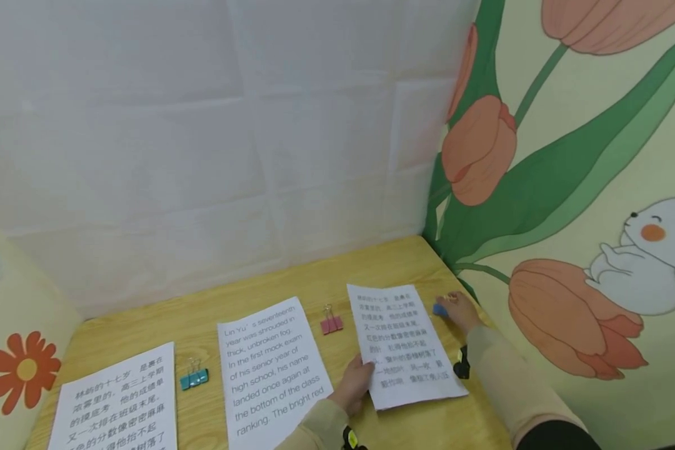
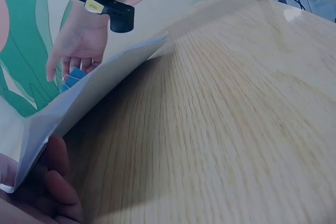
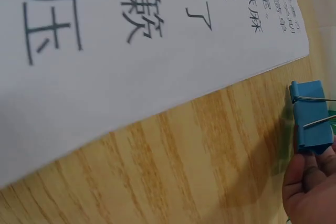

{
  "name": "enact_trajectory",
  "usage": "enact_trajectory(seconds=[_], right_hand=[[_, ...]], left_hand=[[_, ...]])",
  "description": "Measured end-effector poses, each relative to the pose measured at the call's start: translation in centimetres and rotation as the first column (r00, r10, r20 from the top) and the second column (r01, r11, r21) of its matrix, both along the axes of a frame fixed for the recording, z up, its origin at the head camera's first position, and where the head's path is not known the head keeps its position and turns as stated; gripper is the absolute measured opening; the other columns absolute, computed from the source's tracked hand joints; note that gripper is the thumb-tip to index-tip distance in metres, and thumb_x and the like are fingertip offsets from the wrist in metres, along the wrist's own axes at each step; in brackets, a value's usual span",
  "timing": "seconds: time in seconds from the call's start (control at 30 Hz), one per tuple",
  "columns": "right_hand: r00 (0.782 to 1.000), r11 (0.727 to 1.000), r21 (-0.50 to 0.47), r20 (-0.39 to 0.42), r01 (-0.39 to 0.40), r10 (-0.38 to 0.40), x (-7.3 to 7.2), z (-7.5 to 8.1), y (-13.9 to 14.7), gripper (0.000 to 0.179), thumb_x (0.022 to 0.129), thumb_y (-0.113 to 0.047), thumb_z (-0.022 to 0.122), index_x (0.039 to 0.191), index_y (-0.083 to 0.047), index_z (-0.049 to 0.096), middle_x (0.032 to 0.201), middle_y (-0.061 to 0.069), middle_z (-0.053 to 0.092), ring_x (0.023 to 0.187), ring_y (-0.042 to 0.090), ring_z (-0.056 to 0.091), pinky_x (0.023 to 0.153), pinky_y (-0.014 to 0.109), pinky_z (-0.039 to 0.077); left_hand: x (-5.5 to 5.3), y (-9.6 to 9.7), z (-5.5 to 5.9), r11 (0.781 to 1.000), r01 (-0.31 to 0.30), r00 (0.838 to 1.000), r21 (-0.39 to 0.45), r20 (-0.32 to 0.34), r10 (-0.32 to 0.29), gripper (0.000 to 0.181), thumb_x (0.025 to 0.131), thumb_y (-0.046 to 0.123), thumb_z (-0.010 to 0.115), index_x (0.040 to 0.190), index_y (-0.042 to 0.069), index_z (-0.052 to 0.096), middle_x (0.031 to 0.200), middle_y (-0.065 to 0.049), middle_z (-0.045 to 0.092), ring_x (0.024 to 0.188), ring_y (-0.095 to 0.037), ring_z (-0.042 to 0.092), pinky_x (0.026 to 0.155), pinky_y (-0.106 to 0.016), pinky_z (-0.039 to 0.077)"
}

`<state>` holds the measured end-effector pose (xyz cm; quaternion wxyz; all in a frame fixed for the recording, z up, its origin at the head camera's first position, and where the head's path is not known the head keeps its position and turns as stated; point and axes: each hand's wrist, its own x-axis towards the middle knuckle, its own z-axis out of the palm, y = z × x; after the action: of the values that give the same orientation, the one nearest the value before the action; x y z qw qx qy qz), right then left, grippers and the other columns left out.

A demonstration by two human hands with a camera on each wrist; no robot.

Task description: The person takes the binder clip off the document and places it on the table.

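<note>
My left hand (image 1: 355, 382) pinches the left edge of a stack of printed paper (image 1: 400, 350) at the right of the table. In the left wrist view the thumb lies on top of the sheets (image 2: 100, 85) and curled fingers sit beneath, and the stack is tilted up off the wood. Just past the stack's right edge, my right hand (image 1: 460, 310) holds a blue binder clip (image 1: 440, 310). The right wrist view shows the clip (image 3: 312, 115) with its wire handles, the thumb and fingers of the hand (image 3: 312, 187) at its lower end.
A pink binder clip (image 1: 332, 324) lies left of the held stack. Further left are an English printed sheet (image 1: 270, 375), a teal binder clip (image 1: 194, 377) and another Chinese printed sheet (image 1: 118, 400). A white wall covering (image 1: 202, 156) stands behind the table (image 1: 382, 262), a tulip-patterned wall (image 1: 568, 237) on the right.
</note>
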<state>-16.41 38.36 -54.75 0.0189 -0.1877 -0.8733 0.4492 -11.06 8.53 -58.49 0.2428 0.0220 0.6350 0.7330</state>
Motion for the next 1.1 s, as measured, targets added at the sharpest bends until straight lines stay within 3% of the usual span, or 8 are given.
enact_trajectory(seconds=[0.37,0.7,0.93,1.1], right_hand=[[0.999,0.999,-0.036,0.049,0.018,-0.017,-0.2,-0.1,0.2,0.068,0.106,-0.034,0.05,0.15,0.015,0.032,0.149,0.039,0.039,0.137,0.053,0.04,0.114,0.059,0.033],[0.999,0.999,-0.039,0.033,0.03,-0.029,-0.7,-0.9,0.7,0.066,0.104,-0.033,0.054,0.147,0.014,0.038,0.149,0.037,0.042,0.137,0.052,0.04,0.115,0.06,0.032],[0.998,1.0,-0.011,0.065,-0.005,0.006,-0.8,-1.3,0.6,0.066,0.104,-0.028,0.054,0.15,0.014,0.035,0.148,0.038,0.042,0.137,0.051,0.042,0.114,0.057,0.035],[0.998,1.0,0.001,0.062,-0.02,0.02,-0.7,-0.6,0.4,0.066,0.103,-0.026,0.055,0.15,0.015,0.035,0.148,0.038,0.042,0.136,0.051,0.042,0.114,0.057,0.036]], left_hand=[[-0.2,0.7,0.1,0.999,-0.038,0.999,0.007,0.013,0.037,0.044,0.106,0.004,0.04,0.146,-0.014,0.04,0.12,-0.019,0.068,0.106,-0.026,0.066,0.092,-0.042,0.054],[-0.2,0.6,0.4,0.999,-0.046,0.997,-0.009,0.068,0.046,0.045,0.107,0.008,0.044,0.146,-0.011,0.041,0.12,-0.014,0.067,0.105,-0.023,0.064,0.094,-0.043,0.053],[0.1,-0.1,0.8,1.0,-0.018,0.995,-0.001,0.1,0.018,0.051,0.106,0.006,0.043,0.151,-0.015,0.03,0.131,-0.021,0.06,0.119,-0.031,0.06,0.103,-0.047,0.048],[0.3,-0.3,1.8,0.999,-0.022,0.989,-0.031,0.143,0.026,0.058,0.104,0.009,0.046,0.151,-0.018,0.024,0.133,-0.025,0.056,0.116,-0.032,0.06,0.097,-0.044,0.051]])
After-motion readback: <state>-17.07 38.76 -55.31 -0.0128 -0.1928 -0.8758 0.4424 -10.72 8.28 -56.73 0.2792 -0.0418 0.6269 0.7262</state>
